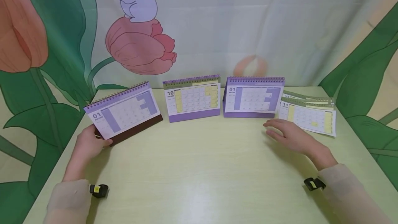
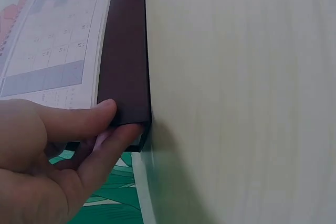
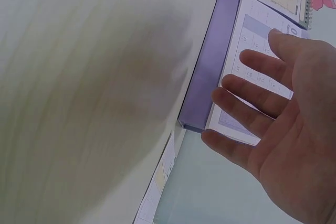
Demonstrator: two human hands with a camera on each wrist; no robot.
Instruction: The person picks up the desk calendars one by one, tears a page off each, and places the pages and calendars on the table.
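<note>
At the left of the head view stands a desk calendar (image 1: pixel 124 111) with a dark brown base, turned at an angle and showing 01. My left hand (image 1: pixel 89 142) grips its lower left corner; in the left wrist view the thumb lies over the brown base (image 2: pixel 125 51) and a finger is at its end. My right hand (image 1: pixel 289 136) holds nothing, its fingers extended and spread in the right wrist view. Nearest to it are a purple-based calendar (image 1: pixel 253 96) showing 01 and loose calendar sheets (image 1: pixel 308 118) marked 11.
Between those two calendars stands another purple-based calendar (image 1: pixel 192 98), showing 10 on a green-headed page. All are near the back of the pale table (image 1: pixel 192 168). Behind hangs a curtain (image 1: pixel 211 27) printed with flowers and a white animal.
</note>
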